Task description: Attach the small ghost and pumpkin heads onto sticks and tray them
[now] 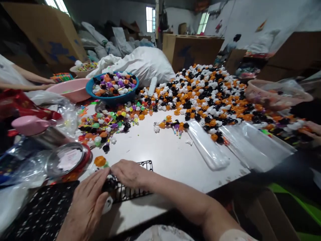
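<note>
My left hand [86, 202] is stretched out at the near left edge of the table, thumb apart from the fingers. Small black and white toy heads, one a white piece [107, 205], show beside its thumb. Against its fingertips, my right hand [128, 173] is closed, fingers curled down over the left part of a black plastic grid [145, 164]. Whatever those fingers pinch is hidden. The grid lies flat beneath the right hand and wrist. Just beyond the left fingertips sits an orange pumpkin-shaped piece [100, 161], with a green one partly visible beside it.
A large heap of orange, black and white toys [200, 90] covers the table's back. Around it are a blue basin [112, 97], a pink basin [75, 90], clear plastic bags [209, 149] and a round tin [65, 159]. Other people's arms [27, 86] reach in from both sides.
</note>
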Demonstrator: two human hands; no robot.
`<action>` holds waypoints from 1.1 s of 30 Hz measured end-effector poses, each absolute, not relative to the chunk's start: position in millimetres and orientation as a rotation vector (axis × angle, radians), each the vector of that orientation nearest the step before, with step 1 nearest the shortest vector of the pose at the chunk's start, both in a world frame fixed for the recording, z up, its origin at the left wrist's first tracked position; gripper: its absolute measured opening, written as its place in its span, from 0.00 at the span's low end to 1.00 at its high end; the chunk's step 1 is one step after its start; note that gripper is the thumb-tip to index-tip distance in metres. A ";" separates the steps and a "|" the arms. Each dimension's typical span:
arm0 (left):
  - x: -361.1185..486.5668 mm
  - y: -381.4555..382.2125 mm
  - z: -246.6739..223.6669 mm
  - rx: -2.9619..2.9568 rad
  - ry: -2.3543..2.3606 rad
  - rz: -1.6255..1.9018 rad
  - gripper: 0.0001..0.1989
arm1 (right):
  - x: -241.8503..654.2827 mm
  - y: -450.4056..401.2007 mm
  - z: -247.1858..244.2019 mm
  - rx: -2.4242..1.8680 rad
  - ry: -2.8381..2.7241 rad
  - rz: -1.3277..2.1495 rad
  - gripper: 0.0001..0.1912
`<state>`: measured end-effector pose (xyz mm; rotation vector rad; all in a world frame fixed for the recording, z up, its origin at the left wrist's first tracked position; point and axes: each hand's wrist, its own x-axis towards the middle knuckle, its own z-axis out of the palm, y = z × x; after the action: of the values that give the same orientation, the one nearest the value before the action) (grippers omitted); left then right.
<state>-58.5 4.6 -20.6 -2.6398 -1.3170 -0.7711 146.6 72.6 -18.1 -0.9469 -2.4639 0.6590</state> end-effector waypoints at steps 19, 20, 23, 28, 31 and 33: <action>-54.4 1.0 -8.8 -2.530 -1.124 -0.720 0.26 | 364.8 112.8 -75.9 -1.895 -1.135 0.758 0.14; -54.2 0.4 -8.3 -2.534 -1.143 -0.719 0.26 | 354.5 107.0 -76.2 -1.821 -1.142 0.832 0.15; -52.6 -1.1 -7.0 -2.543 -1.199 -0.712 0.26 | 322.4 90.8 -72.2 -1.494 -1.129 1.168 0.18; -46.9 -6.3 -2.4 -2.561 -1.233 -0.675 0.25 | 273.0 73.2 -63.0 -1.145 -1.070 1.577 0.18; -45.0 -10.7 -0.4 -2.586 -1.257 -0.663 0.25 | 248.2 68.4 -62.4 -1.137 -1.123 1.631 0.17; -44.6 -13.0 -0.2 -2.596 -1.284 -0.661 0.25 | 234.7 65.9 -62.6 -1.166 -1.217 1.612 0.15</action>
<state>-44.6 -13.0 -0.2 -2.5957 -1.2844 -0.6608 234.7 65.9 -62.6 -1.1657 -1.2175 1.6119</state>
